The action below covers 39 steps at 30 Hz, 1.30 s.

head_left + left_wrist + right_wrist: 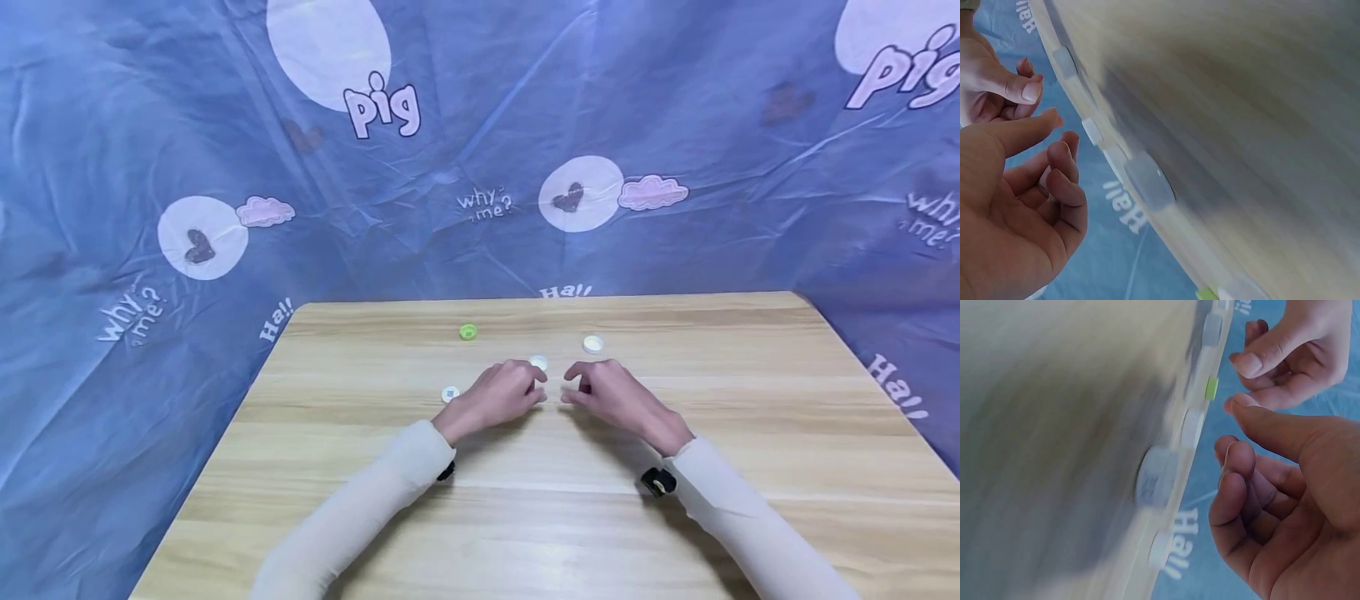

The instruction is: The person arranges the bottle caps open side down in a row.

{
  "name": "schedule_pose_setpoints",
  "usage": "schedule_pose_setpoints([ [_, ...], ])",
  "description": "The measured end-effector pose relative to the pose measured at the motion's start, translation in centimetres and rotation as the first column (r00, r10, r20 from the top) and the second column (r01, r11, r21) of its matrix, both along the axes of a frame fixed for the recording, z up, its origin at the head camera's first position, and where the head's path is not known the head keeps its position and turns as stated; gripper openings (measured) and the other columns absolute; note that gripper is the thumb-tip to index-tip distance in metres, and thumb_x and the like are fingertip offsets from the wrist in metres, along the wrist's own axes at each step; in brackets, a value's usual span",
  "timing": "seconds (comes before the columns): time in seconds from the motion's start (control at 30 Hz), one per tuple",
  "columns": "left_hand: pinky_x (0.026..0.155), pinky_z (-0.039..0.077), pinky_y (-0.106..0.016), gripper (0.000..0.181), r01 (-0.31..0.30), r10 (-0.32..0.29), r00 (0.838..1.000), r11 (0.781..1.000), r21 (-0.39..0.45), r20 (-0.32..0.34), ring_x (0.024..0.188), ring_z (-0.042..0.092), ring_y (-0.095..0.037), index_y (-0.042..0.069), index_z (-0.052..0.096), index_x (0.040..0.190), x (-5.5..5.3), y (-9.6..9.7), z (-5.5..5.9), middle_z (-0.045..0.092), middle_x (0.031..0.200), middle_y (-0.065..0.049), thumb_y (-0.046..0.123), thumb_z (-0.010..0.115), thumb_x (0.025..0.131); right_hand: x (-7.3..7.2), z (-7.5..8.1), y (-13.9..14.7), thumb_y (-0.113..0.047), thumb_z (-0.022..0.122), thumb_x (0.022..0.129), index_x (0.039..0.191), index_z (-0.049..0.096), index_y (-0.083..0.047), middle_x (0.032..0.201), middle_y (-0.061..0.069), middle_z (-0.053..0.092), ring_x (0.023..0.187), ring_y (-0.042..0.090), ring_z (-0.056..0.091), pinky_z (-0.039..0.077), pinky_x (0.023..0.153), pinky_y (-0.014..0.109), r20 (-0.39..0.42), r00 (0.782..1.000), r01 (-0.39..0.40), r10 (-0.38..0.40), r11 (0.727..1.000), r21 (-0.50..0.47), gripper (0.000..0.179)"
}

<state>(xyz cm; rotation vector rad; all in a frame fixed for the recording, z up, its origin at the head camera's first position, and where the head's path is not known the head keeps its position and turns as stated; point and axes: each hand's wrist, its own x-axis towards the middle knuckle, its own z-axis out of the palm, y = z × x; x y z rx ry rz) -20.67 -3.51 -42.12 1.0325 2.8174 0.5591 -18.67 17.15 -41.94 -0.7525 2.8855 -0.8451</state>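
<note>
My left hand [504, 393] hovers over the wooden table, fingers loosely bent and thumb apart from them, holding nothing. Facing it across a narrow gap is my right hand [611, 396], also bent and without anything in its grasp. Just behind the left fingertips lies a small white round cap [538, 362], partly covered by that hand. Another white cap [592, 343] lies beyond the right hand. A white disc with a grey square [450, 394] sits beside the left hand. Both wrist views show a pale blurred block [1150, 181] on the tabletop; its kind is unclear.
A green round cap [468, 332] lies toward the table's far edge. The wood-grain table [525, 533] meets a blue printed cloth [450, 242] behind and at both sides. Black wrist devices [658, 482] show under the sleeves.
</note>
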Motion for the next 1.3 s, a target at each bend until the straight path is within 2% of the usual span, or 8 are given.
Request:
schedule_pose_setpoints([
  [0.07, 0.064, 0.046, -0.02, 0.028, 0.009, -0.009, 1.0, 1.0, -0.002, 0.009, 0.07, 0.054, -0.003, 0.008, 0.066, 0.115, -0.1, 0.5, -0.1, 0.064, 0.087, 0.005, 0.022, 0.064, 0.091, 0.1, -0.1, 0.7, -0.016, 0.072, 0.085, 0.106, 0.065, 0.003, 0.065, -0.007, 0.059, 0.056, 0.004, 0.051, 0.045, 0.054, 0.023, 0.002, 1.0, 0.008, -0.008, 1.0, 0.001, 0.03],
  [0.27, 0.07, 0.048, -0.021, 0.028, 0.037, -0.038, 0.999, 0.999, -0.033, -0.006, 0.084, 0.059, -0.008, 0.008, 0.067, 0.115, -0.1, 2.2, -0.3, 0.067, 0.11, -0.001, 0.022, 0.063, 0.091, 0.4, -0.3, 2.8, -0.018, 0.073, 0.083, 0.109, 0.064, 0.004, 0.064, -0.006, 0.058, 0.055, 0.006, 0.05, 0.044, 0.053, 0.024, 0.024, 0.999, 0.035, -0.035, 0.999, 0.013, 0.035],
  [0.43, 0.076, 0.05, -0.022, 0.026, 0.058, -0.06, 0.997, 0.997, -0.052, -0.039, 0.096, 0.062, -0.012, 0.008, 0.068, 0.114, -0.1, 3.4, -0.5, 0.067, 0.112, -0.002, 0.02, 0.063, 0.091, 0.6, -0.5, 4.0, -0.018, 0.075, 0.082, 0.109, 0.064, 0.005, 0.068, -0.004, 0.06, 0.058, 0.007, 0.051, 0.044, 0.055, 0.024, 0.036, 0.999, 0.033, -0.035, 0.999, 0.041, 0.037],
  [0.57, 0.064, 0.049, -0.02, 0.021, 0.06, -0.063, 0.997, 0.997, -0.054, -0.05, 0.08, 0.061, -0.009, 0.009, 0.069, 0.108, -0.1, 4.1, -0.7, 0.067, 0.101, -0.001, 0.02, 0.064, 0.09, 0.7, -0.7, 4.5, -0.019, 0.076, 0.081, 0.107, 0.064, 0.004, 0.067, -0.004, 0.059, 0.058, 0.007, 0.05, 0.043, 0.055, 0.024, 0.047, 0.999, 0.025, -0.027, 0.999, 0.045, 0.036],
  [0.7, 0.051, 0.042, -0.019, 0.008, 0.067, -0.069, 0.997, 0.996, -0.055, -0.039, 0.062, 0.053, -0.008, 0.011, 0.066, 0.086, -0.1, 4.8, -0.7, 0.059, 0.077, 0.003, 0.018, 0.064, 0.089, 0.9, -0.8, 4.7, -0.021, 0.076, 0.08, 0.107, 0.064, 0.003, 0.066, -0.005, 0.058, 0.058, 0.007, 0.048, 0.042, 0.054, 0.025, 0.064, 0.998, 0.021, -0.024, 0.998, 0.052, 0.037],
  [0.77, 0.047, 0.04, -0.019, 0.013, 0.066, -0.068, 0.997, 0.996, -0.06, -0.03, 0.058, 0.05, -0.008, 0.014, 0.061, 0.077, -0.1, 5.0, -0.7, 0.054, 0.069, 0.004, 0.017, 0.064, 0.089, 0.9, -0.9, 4.7, -0.02, 0.076, 0.081, 0.107, 0.064, 0.004, 0.067, -0.004, 0.059, 0.058, 0.007, 0.049, 0.042, 0.055, 0.025, 0.066, 0.998, 0.018, -0.021, 0.998, 0.057, 0.038],
  [1.0, 0.046, 0.04, -0.02, 0.019, 0.053, -0.056, 0.998, 0.994, -0.091, -0.032, 0.057, 0.049, -0.009, 0.015, 0.056, 0.073, 0.0, 5.6, -1.0, 0.051, 0.068, 0.005, 0.021, 0.067, 0.087, 1.0, -1.2, 4.7, -0.013, 0.075, 0.08, 0.105, 0.063, 0.004, 0.066, -0.005, 0.059, 0.057, 0.007, 0.05, 0.043, 0.055, 0.025, 0.054, 0.998, 0.028, -0.031, 0.998, 0.054, 0.032],
  [1.3, 0.046, 0.038, -0.02, 0.021, 0.056, -0.059, 0.998, 0.995, -0.08, -0.029, 0.058, 0.049, -0.008, 0.017, 0.055, 0.071, 0.0, 5.8, -1.4, 0.051, 0.067, 0.005, 0.023, 0.067, 0.088, 0.9, -1.5, 4.5, -0.008, 0.073, 0.081, 0.098, 0.064, -0.001, 0.065, -0.006, 0.057, 0.056, 0.006, 0.047, 0.041, 0.052, 0.024, 0.028, 0.999, 0.025, -0.026, 0.999, 0.032, 0.021],
])
